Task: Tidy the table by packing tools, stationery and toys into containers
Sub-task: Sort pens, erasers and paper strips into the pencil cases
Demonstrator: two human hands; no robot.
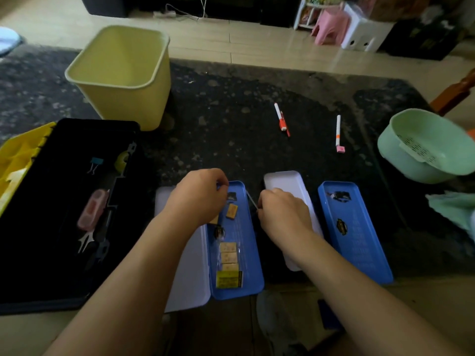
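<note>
An open blue pencil case (244, 255) lies near the table's front edge, its white lid (182, 265) folded out to the left. Several small yellow and tan eraser-like blocks (228, 255) lie in it. My left hand (198, 199) hovers over the case's far end, fingertips pinched on a small grey item I cannot identify. My right hand (282, 214) is just right of the case and pinches a thin white stick (252, 200). A second open blue case (357, 235) with a white lid (285, 182) lies further right. A red-and-white pen (281, 119) and a white pen (338, 132) lie further back.
An open black toolbox (51, 227) at the left holds a pink case (92, 209), a binder clip and metal bits. A yellow bin (120, 73) stands behind it. A green basket (426, 147) and a green cloth (452, 209) sit at the right edge.
</note>
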